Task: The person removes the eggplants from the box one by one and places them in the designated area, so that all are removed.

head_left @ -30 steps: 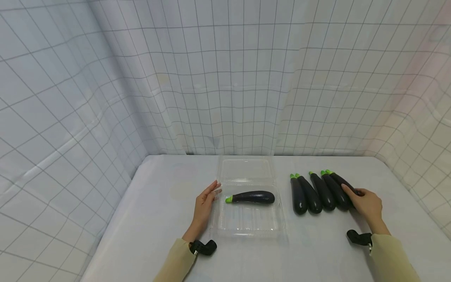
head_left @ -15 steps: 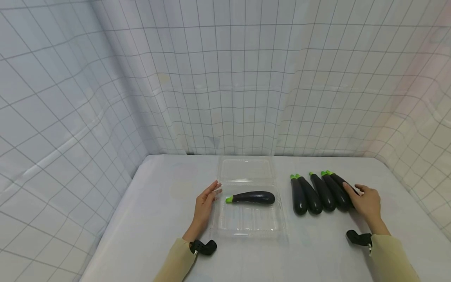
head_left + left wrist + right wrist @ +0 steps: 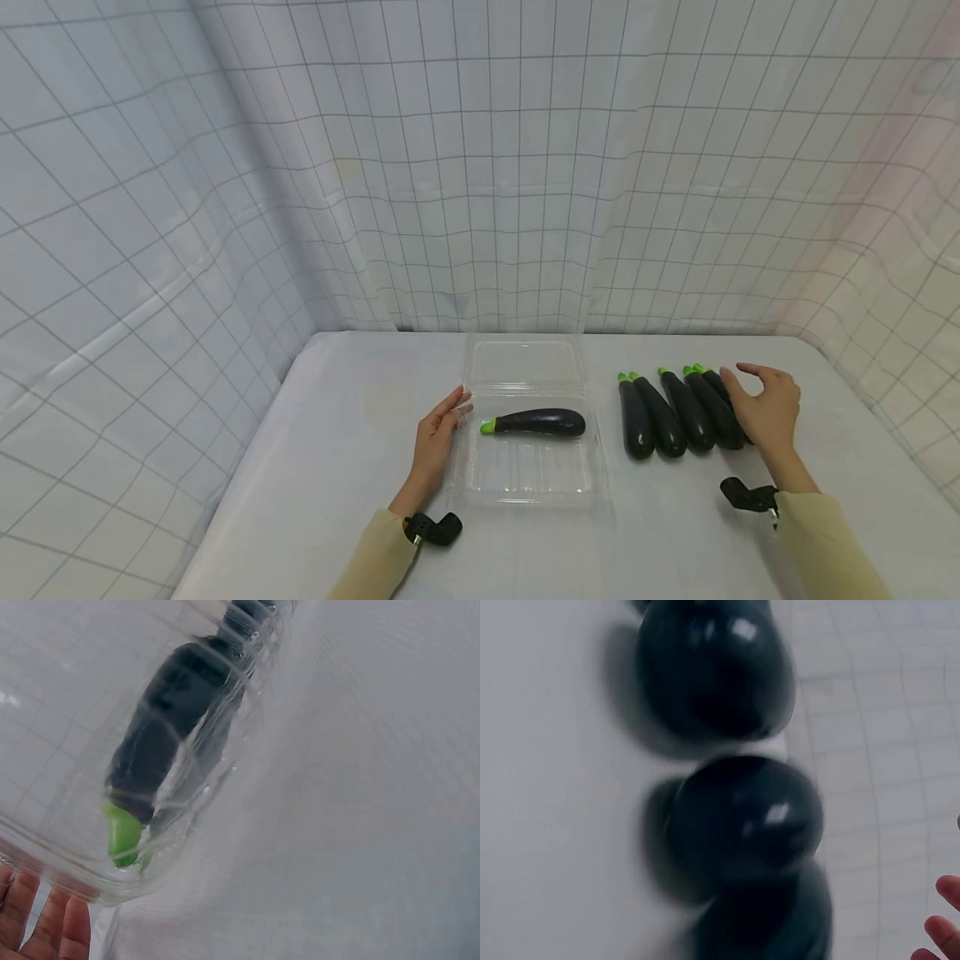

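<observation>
My left hand (image 3: 437, 433) lies along the left side of a clear plastic clamshell container (image 3: 532, 483), fingers extended at its rim. In the left wrist view, those fingers (image 3: 49, 922) show just outside the clear wall. A dark eggplant with a green stem (image 3: 540, 421) lies crosswise inside the container. My right hand (image 3: 767, 408) is over the right end of a row of eggplants, thumb and fingers apart with nothing held between them. It partly hides the rightmost eggplant (image 3: 716, 382). Close up in the right wrist view are rounded eggplant ends (image 3: 746, 817), with fingertips (image 3: 943, 930) apart from them.
Several more eggplants, such as the leftmost one (image 3: 637, 421), lie side by side right of the container, stems pointing away. The container's lid (image 3: 523, 362) is folded back flat behind it. A white-covered table (image 3: 360, 450) is bordered by gridded curtains (image 3: 525, 208).
My right hand has moved forward and slightly left, from the lower end of the rightmost eggplant towards its stem, with the thumb and fingers wider apart. The left hand has stayed still.
</observation>
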The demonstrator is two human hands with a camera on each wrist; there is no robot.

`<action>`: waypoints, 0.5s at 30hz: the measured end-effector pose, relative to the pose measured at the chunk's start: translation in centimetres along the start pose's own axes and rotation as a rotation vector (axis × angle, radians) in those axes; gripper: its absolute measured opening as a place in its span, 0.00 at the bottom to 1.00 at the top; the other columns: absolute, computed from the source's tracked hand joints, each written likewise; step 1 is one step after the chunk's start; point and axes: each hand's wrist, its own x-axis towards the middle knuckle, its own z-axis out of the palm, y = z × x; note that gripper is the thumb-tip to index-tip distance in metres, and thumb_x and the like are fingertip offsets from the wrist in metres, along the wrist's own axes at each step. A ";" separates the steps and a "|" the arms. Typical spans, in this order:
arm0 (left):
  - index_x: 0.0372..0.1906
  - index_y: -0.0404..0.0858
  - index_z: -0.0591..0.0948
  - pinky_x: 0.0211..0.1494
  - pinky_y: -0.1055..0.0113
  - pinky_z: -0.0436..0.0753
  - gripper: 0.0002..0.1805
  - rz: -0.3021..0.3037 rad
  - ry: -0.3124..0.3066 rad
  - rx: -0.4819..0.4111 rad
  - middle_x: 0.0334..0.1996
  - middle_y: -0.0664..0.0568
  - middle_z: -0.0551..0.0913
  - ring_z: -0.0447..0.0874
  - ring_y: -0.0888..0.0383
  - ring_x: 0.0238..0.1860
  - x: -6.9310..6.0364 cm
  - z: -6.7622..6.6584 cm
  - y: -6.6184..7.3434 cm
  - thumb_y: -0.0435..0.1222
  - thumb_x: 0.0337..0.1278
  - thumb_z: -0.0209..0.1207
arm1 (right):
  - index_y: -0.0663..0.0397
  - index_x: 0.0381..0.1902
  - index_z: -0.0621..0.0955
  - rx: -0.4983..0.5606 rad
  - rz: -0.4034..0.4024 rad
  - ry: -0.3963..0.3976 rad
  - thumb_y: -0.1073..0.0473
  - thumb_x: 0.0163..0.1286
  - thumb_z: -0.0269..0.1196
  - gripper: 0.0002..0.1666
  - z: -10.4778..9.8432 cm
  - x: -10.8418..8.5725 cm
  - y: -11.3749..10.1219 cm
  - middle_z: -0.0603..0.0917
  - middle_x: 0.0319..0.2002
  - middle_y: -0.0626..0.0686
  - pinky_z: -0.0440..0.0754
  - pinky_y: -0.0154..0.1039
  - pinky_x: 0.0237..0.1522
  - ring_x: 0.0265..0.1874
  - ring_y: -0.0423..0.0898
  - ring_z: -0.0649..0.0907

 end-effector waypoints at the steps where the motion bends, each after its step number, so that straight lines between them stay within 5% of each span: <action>1: 0.67 0.28 0.65 0.58 0.45 0.67 0.22 0.002 0.001 0.001 0.61 0.39 0.72 0.72 0.43 0.60 0.0 0.0 0.0 0.26 0.70 0.42 | 0.73 0.50 0.78 0.012 -0.020 0.000 0.54 0.66 0.61 0.26 0.2 0.0 -0.6 0.71 0.53 0.73 0.58 0.63 0.53 0.55 0.70 0.66; 6: 0.67 0.27 0.65 0.58 0.45 0.68 0.22 0.010 0.004 0.005 0.60 0.37 0.72 0.72 0.42 0.60 0.0 0.0 0.0 0.26 0.70 0.42 | 0.72 0.47 0.80 0.090 -0.171 -0.042 0.59 0.65 0.63 0.20 1.4 -0.5 -3.4 0.76 0.48 0.71 0.62 0.61 0.49 0.47 0.66 0.72; 15: 0.66 0.26 0.66 0.56 0.44 0.69 0.22 0.023 0.011 0.026 0.60 0.36 0.73 0.72 0.40 0.59 0.1 0.1 0.0 0.25 0.69 0.42 | 0.66 0.50 0.80 0.110 -0.383 -0.282 0.56 0.65 0.64 0.21 3.4 -1.7 -9.2 0.77 0.50 0.66 0.66 0.63 0.50 0.52 0.65 0.72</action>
